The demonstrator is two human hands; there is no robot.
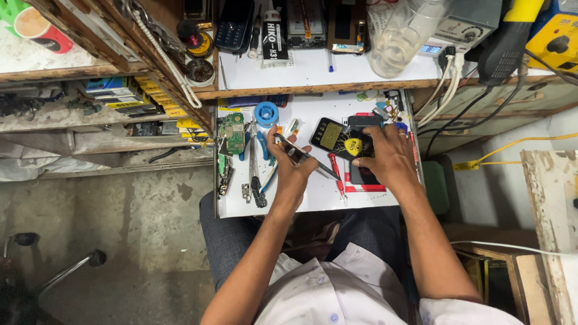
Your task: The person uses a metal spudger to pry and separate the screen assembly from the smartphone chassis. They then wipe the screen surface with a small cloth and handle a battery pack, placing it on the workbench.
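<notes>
My left hand (293, 167) grips a thin phone part or screen frame (301, 155) that tilts across the white work tray (313, 201). My right hand (388, 157) rests flat on a dark phone (361, 174) lying on the tray, with a yellow guitar-shaped pick (353, 146) just beside its fingers. A black square part with a gold panel (329, 135) lies between the hands. A red-handled screwdriver (338, 178) lies below it.
A green circuit board (232, 133), pliers and tweezers (256, 171) and a blue tape roll (266, 113) lie on the tray's left side. The shelf above holds a glue tube (272, 33), phones, a clear plastic jar (400, 36) and a yellow station (557, 39). Cables hang at right.
</notes>
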